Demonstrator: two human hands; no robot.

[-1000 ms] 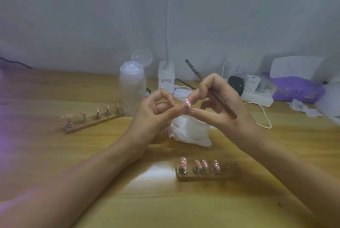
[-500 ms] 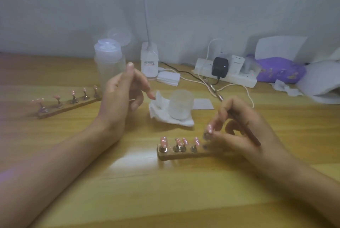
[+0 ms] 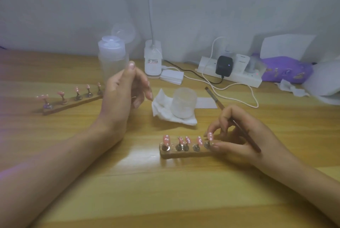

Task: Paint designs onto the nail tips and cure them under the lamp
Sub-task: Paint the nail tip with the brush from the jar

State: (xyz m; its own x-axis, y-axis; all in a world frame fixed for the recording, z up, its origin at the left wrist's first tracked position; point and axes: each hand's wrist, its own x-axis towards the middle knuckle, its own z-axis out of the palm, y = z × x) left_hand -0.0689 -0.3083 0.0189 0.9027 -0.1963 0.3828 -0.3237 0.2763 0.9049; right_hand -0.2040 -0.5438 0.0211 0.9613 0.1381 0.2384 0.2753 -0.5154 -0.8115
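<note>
Your right hand [image 3: 237,135] is down on the wooden table [image 3: 165,200], right of centre and toward the near edge. Its middle fingers are curled around a thin brown brush [image 3: 216,100]. The brush runs diagonally through the hand, with the bristle end pointing up and away toward the back edge. The thumb and forefinger of that hand close on the small metal stand at the right end of the near holder strip [image 3: 184,154]. That stand carries a pink nail tip [image 3: 210,136] with white dots. Four more dotted pink tips stand upright on the strip to its left.

Your left hand [image 3: 123,95] is raised above the table, left of centre. The thumb points up, the fingers are loosely bent and apart, and it grips nothing that can be made out.

A second holder strip [image 3: 73,104] lies slanted toward the left edge with five pink tips on stands. Behind your left hand is a clear pump bottle [image 3: 112,58] with its flip lid open. Just to its right, at the back edge, stands the white base of a gooseneck lamp [image 3: 152,60].

Mid-table, a frosted jar [image 3: 184,102] sits on a crumpled white wipe [image 3: 165,110]. A power strip [image 3: 230,75] with a black adapter [image 3: 224,65] plugged in lies along the back edge. A purple pouch [image 3: 287,70] lies toward the back right corner.
</note>
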